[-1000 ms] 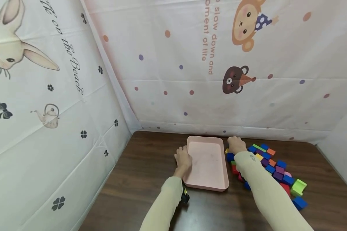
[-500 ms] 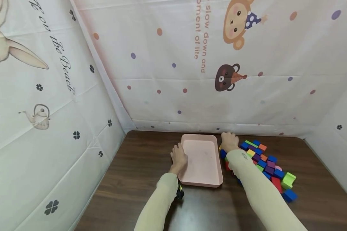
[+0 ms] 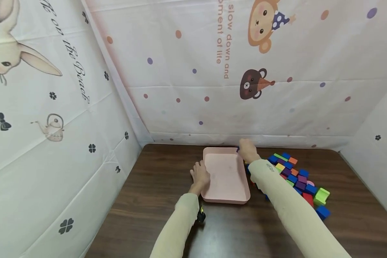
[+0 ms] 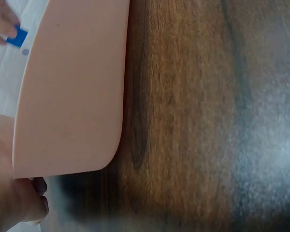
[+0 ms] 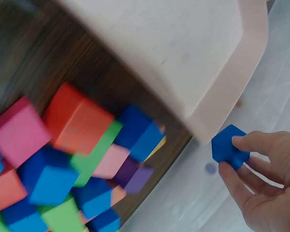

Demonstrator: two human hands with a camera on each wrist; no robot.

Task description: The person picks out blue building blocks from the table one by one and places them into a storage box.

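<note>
My left hand [image 3: 200,176] holds the left side wall of a pink rectangular tray [image 3: 227,198]. In the left wrist view, part of this hand [image 4: 9,203] shows around the tray's edge, the rest hidden behind the wall. My right hand [image 3: 247,150] is at the tray's far right corner. In the right wrist view, its thumb and fingers pinch a blue block [image 5: 228,146] just outside the rim. To the right lies a pile of coloured blocks [image 3: 292,178], red, green, blue, purple, pink and yellow, partly hidden by the right sleeve.
The tray stands on a dark wooden table [image 3: 148,193] near its back edge. A printed white cloth [image 3: 193,111] hangs behind the table and along its sides. At the pile's near right end lie a light green block [image 3: 321,196] and a blue block [image 3: 323,212].
My right hand has lifted from the far left end of the pile and moved left to the tray's far right corner with a blue block. The left hand stays on the tray.
</note>
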